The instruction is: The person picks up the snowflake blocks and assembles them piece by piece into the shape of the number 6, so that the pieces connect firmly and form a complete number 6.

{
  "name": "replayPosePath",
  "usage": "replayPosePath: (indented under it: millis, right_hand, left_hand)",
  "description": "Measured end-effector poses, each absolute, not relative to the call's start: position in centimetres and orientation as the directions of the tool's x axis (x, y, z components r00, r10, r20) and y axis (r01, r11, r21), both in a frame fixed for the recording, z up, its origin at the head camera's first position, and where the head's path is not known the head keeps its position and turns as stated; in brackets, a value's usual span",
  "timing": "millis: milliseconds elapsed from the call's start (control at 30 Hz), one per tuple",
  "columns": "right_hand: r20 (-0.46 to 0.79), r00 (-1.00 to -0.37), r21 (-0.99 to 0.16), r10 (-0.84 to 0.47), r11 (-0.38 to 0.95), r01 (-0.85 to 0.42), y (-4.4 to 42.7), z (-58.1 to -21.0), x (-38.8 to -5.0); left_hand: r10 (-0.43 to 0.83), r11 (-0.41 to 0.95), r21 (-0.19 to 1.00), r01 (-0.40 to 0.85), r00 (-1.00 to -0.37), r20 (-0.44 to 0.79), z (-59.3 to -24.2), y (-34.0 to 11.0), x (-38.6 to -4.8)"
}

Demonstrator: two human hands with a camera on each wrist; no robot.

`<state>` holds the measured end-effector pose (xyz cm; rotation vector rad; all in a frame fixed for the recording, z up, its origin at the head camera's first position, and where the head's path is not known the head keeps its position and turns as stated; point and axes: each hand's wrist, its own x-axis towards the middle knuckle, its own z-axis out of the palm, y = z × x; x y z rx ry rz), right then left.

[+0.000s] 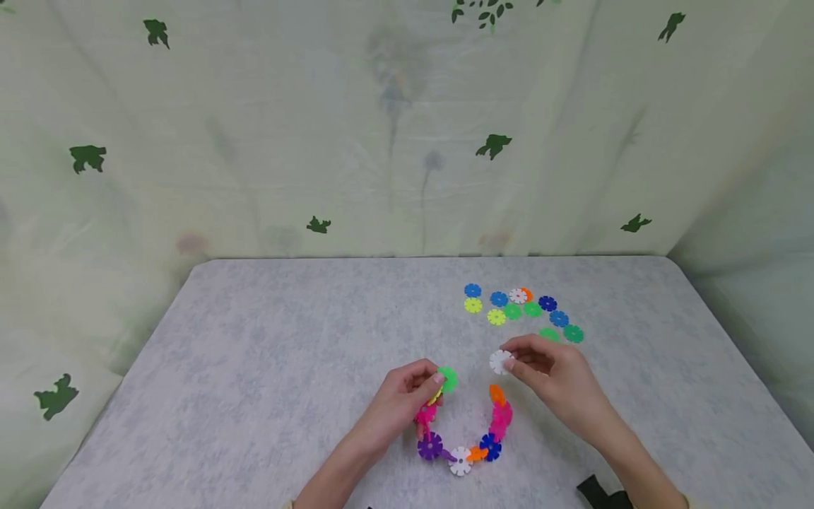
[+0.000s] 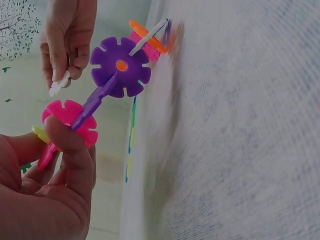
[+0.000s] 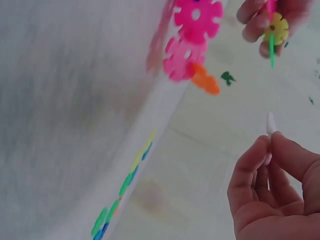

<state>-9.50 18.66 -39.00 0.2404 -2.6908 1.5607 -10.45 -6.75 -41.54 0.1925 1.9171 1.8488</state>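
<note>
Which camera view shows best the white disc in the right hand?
The head view: the white disc faces the camera there, its notched rim partly showing beyond the right hand. The left wrist view shows it slanted; the right wrist view shows mainly its thin edge.

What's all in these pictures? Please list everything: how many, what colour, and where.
Table: 1, grey, lower half.
Cloth: 1, pale green, behind and beside the table.
Bird shapes: several, dark green, on the cloth.
Flower-disc chain: 1, many-coloured, an open loop near the person.
Green discs: 4, green, loose, far right of the table.
Blue discs: 3, mid-blue, same group.
Navy disc: 1, dark blue, same group.
Yellow discs: 2, yellow, same group.
White disc: 1, white, same group.
Orange disc: 1, orange, partly covered by the white disc.
Black object: 1, black, lower right; unclear what.
Held disc: 1, white, apart from the chain.
Left grip: 1, bare, holding the chain.
Right grip: 1, bare, pinching the held disc.
</note>
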Motion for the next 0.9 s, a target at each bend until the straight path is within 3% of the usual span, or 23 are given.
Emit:
replayPosePath:
  millis: [300, 900]
  right_hand:
    - [0.083, -0.994, -0.877, -0.074, 0.468, -0.109, 16.0, -39.4, -8.1]
    - [0.161, -0.985, -0.857, -0.061, 0.487, -0.17, 14.4, -40.3, -7.7]
  left_hand:
    - [0.423, 0.069, 0.977, -0.204, -0.88, -0.214, -41.5, -6.6, -10.4]
    - [0.463, -0.02, 0.972, -0.234, -0.864, -0.198, -41.5, -6.5, -10.2]
